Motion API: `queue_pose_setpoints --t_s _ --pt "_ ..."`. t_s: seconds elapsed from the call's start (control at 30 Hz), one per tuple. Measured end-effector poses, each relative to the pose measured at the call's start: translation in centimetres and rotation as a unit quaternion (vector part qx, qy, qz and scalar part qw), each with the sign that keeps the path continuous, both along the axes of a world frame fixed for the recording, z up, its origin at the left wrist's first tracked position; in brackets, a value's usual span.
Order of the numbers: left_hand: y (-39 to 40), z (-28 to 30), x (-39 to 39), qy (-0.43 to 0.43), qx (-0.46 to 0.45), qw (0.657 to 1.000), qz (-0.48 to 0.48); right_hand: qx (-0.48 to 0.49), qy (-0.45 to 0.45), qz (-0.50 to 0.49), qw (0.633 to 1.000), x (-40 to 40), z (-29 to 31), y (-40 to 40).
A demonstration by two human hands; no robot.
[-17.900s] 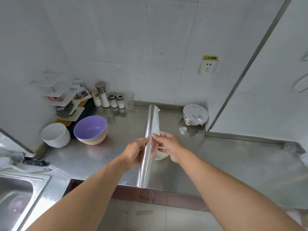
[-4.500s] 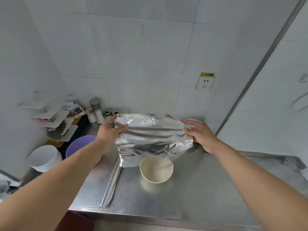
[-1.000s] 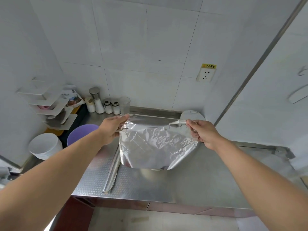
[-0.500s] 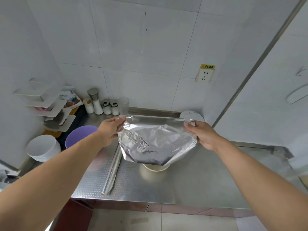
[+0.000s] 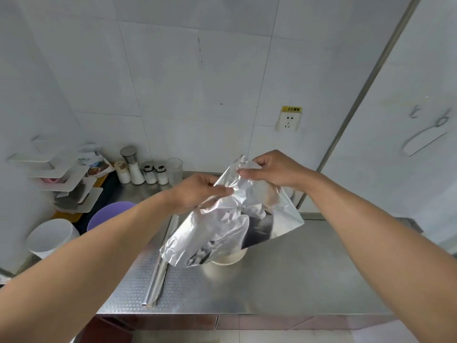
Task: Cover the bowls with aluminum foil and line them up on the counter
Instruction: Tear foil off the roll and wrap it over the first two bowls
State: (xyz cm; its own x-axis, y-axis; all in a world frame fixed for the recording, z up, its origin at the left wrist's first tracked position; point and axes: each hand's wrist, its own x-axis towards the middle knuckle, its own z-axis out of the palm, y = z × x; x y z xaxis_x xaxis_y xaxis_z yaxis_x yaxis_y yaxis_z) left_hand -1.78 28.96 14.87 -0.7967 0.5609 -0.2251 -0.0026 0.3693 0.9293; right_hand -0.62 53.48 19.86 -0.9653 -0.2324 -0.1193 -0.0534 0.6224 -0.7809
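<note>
Nearest of all, two bare forearms are reaching in from the lower corners over the front edge of the steel counter. Lying on that counter, just left of centre, the foil roll is pointing away from the person, its near end close to the counter's front edge. Just right of the roll, a cream bowl is sitting on the steel, only its near rim showing because a crumpled foil sheet is hanging in the air in front of and above it; whether the sheet's lower edge is touching the bowl cannot be told. The left hand is pinching the sheet's upper left part between thumb and curled fingers, and the right hand is gripping the top corner a little higher and further back, fingers closed on the foil. Off to the left, a purple bowl and a stack of white bowls are standing near each other, partly hidden by the left forearm. Further back, small shakers and a clear glass are lining the wall beside a white corner rack. Beyond everything, a wall socket with a yellow label is sitting on the white tiles.
</note>
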Motion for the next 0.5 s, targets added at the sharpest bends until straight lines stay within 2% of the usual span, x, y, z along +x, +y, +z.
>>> queue_pose_setpoints --t_s 0.13,0.27,0.37,0.5 --pt "-0.9 -1.6 -0.6 -0.082 0.098 0.984 0.128 0.000 -0.087 -0.027 0.996 0.1 -0.9 4.3" --pt "-2.2 -3.1 -0.7 -0.148 0.129 0.956 0.217 -0.157 -0.200 -0.059 0.965 1.1 -4.4 7.5" --pt "-2.4 -4.0 -0.8 -0.176 0.146 0.941 0.248 -0.222 -0.216 -0.077 0.948 1.3 -6.9 7.0" --pt "-2.5 -4.4 -0.8 -0.223 0.179 0.926 0.245 -0.222 -0.205 -0.095 0.948 1.9 -7.8 4.5"
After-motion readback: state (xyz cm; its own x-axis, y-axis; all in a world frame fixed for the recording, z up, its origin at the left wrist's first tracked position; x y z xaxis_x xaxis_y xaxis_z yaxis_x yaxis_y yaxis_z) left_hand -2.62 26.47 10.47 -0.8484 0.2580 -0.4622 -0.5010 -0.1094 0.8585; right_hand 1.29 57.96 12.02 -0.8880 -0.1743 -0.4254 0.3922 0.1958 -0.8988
